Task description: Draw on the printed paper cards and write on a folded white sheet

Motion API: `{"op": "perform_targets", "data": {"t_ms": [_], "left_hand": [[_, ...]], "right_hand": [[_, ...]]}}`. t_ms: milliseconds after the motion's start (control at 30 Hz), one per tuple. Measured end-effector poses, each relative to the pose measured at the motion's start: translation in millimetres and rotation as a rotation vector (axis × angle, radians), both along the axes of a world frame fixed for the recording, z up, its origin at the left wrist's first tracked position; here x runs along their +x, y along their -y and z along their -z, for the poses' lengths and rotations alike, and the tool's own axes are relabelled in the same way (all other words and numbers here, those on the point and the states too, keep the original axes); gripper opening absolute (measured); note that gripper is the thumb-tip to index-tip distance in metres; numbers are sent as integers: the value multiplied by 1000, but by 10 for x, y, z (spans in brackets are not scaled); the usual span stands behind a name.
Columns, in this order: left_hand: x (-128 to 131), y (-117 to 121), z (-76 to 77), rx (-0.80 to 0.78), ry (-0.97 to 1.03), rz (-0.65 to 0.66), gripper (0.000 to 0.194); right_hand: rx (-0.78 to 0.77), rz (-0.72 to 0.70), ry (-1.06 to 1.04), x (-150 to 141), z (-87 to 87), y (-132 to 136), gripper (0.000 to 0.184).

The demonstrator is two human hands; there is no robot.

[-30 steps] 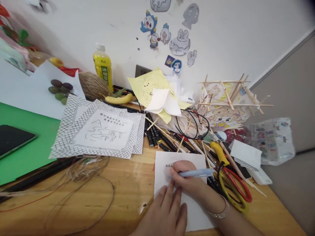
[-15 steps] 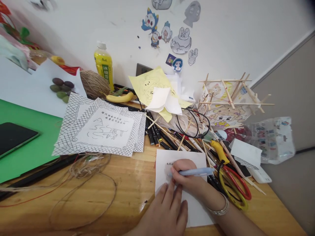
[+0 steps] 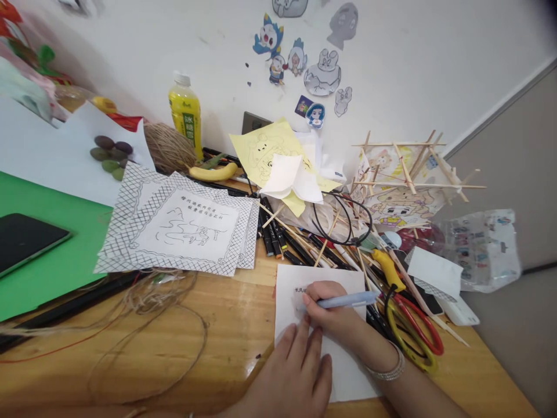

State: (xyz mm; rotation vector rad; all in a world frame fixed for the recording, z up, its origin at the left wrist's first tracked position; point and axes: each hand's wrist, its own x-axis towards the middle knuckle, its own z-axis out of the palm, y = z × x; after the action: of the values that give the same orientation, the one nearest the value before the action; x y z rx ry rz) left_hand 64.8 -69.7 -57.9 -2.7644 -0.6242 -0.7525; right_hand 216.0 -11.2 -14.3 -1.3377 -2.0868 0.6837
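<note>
A white sheet of paper (image 3: 348,377) lies on the wooden table in front of me, with a short line of handwritten characters near its top. My right hand (image 3: 333,310) grips a light blue pen (image 3: 348,299), its tip close to the paper just under the writing. Flat on the same sheet rests my left hand (image 3: 296,368), fingers stretched out, its fingertips close to the right hand. Part of the writing is hidden behind the right hand.
Drawn sheets with hatched borders (image 3: 178,226) lie left of the paper. Behind it are markers (image 3: 272,235) and thin wooden sticks. Scissors (image 3: 418,331) lie at right, below a stick-framed lantern (image 3: 400,180). Tangled twine (image 3: 159,296), a phone (image 3: 28,238) and a yellow bottle (image 3: 186,116) are leftward.
The pen's rear end has tipped slightly upward in my right hand. Both hands otherwise keep nearly the same place, and the view has shifted a little.
</note>
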Motion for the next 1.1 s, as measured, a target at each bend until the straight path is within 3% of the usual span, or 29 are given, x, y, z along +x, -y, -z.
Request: {"op": "perform_targets", "data": {"t_ms": [133, 567, 767, 1100], "left_hand": [[-1, -3, -19, 28, 54, -11, 43], [-18, -12, -18, -28, -37, 19, 47], [-3, 0, -10, 29, 57, -20, 44], [-7, 11, 31, 34, 15, -32, 30]], "right_hand": [[-14, 5, -4, 11, 14, 1, 32], [10, 29, 15, 17, 11, 4, 32], [14, 19, 41, 7, 2, 8, 31], [59, 27, 71, 11, 24, 5, 31]]}}
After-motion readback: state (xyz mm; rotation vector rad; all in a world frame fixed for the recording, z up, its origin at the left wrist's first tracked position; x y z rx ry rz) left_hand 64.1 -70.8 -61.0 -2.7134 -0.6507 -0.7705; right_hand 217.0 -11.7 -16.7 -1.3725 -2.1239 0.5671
